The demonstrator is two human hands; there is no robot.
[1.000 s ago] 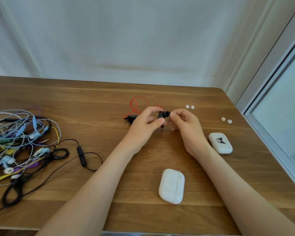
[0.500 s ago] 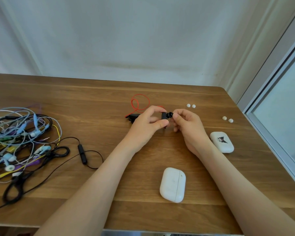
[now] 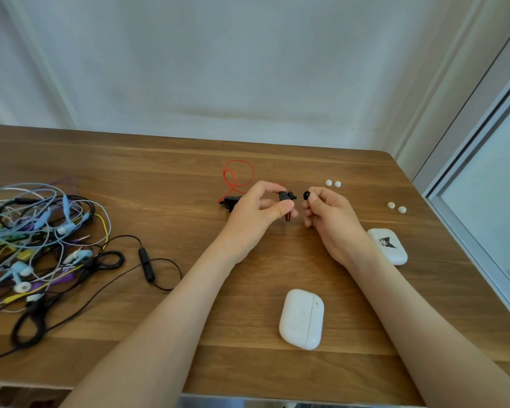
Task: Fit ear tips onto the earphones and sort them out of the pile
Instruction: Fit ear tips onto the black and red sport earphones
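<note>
A wooden table was seen from above. At nine o'clock lay a tangled pile of earphones with blue, yellow, purple and black cords. At the centre, the left hand pinched a black earphone between thumb and forefinger, and its red cable looped away toward eleven o'clock. At three o'clock of that earphone, near but apart, the right hand pinched a black ear tip at its fingertips. A near pair of white ear tips lay at one o'clock of the hands and a far pair of white ear tips at three. A plain white case sat at six o'clock, a printed white case at four.
</note>
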